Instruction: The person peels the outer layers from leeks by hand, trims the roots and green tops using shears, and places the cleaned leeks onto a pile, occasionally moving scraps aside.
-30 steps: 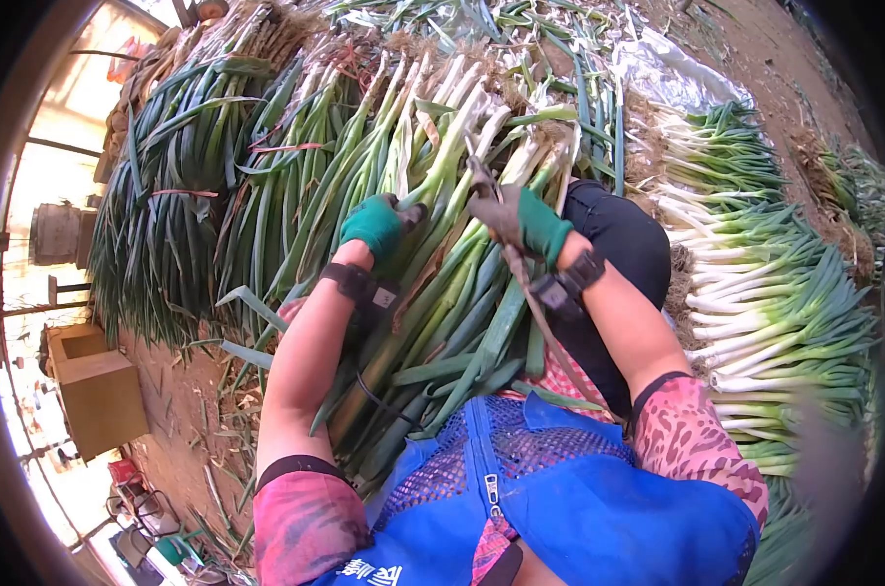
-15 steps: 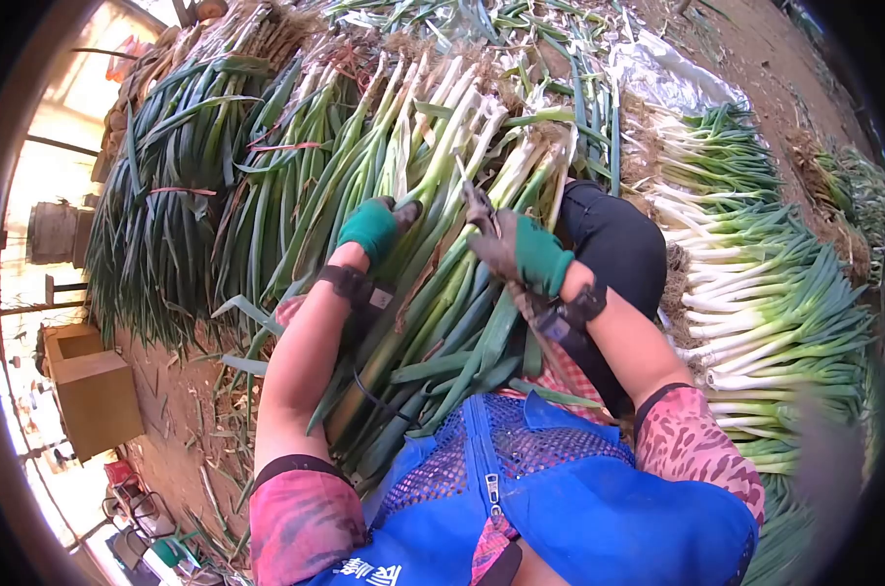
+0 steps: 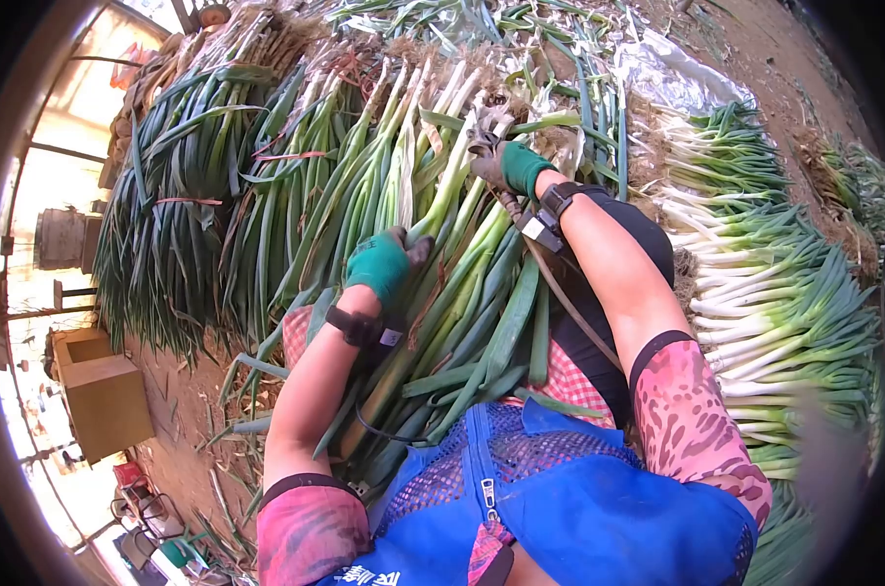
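My left hand (image 3: 382, 264), in a green and grey glove, is closed round the green part of a long green onion (image 3: 446, 190), whose pale end points away from me. Farther up, my right hand (image 3: 509, 168), gloved alike, is closed on what looks like an air blow gun (image 3: 508, 203) near the onion's root end. Its nozzle is hard to make out against the roots. From its lower end a thin hose (image 3: 571, 311) runs down beside my leg. More loose green onions (image 3: 472, 283) lie across my lap, under and between my hands.
Tied bundles of unpeeled green onions (image 3: 174, 210) are stacked on the left. Cleaned white-stemmed onions (image 3: 745, 293) lie in a long row on the right, near a whitish sheet (image 3: 672, 73). A cardboard box (image 3: 105, 405) stands on the littered dirt floor at left.
My right hand has moved up and away with the blow gun, towards the root end. My left hand has slid slightly down and towards me along the green onion.
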Motion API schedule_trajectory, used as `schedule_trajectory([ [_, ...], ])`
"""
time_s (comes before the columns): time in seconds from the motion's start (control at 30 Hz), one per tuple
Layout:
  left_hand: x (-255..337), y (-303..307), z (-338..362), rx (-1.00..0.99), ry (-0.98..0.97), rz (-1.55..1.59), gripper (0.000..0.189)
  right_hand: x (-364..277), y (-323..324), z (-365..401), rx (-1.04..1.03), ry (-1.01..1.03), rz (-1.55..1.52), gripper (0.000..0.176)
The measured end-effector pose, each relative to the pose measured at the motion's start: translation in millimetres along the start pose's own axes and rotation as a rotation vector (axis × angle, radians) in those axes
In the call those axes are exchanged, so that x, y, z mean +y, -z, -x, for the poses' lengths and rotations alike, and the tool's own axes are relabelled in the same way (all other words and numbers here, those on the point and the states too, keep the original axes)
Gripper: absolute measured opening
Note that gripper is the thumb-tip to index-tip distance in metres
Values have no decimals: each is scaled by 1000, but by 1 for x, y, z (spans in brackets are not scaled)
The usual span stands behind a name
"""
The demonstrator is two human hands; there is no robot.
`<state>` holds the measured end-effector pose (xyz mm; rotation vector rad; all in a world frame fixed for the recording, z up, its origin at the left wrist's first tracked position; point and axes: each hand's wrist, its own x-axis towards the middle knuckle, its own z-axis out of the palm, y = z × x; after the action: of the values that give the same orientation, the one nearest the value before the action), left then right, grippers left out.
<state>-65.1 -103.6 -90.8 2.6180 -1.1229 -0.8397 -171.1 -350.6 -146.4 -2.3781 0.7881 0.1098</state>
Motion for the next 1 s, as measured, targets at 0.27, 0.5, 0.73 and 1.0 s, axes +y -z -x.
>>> schedule_trajectory([
  [0.27, 16, 2, 16, 44, -22, -154, 46, 2, -14, 0, -91, -194, 30, 55],
  [0.5, 14, -2, 16, 49, -24, -167, 48, 22, -39, -10, -87, -133, 59, 58],
  [0.73, 14, 4, 19, 46, -22, -100, 52, 12, -27, -12, -111, -231, -31, 55],
  [1.0, -76, -5, -40, -231, -266, 136, 56, -24, -16, 82, -327, -58, -465, 51],
])
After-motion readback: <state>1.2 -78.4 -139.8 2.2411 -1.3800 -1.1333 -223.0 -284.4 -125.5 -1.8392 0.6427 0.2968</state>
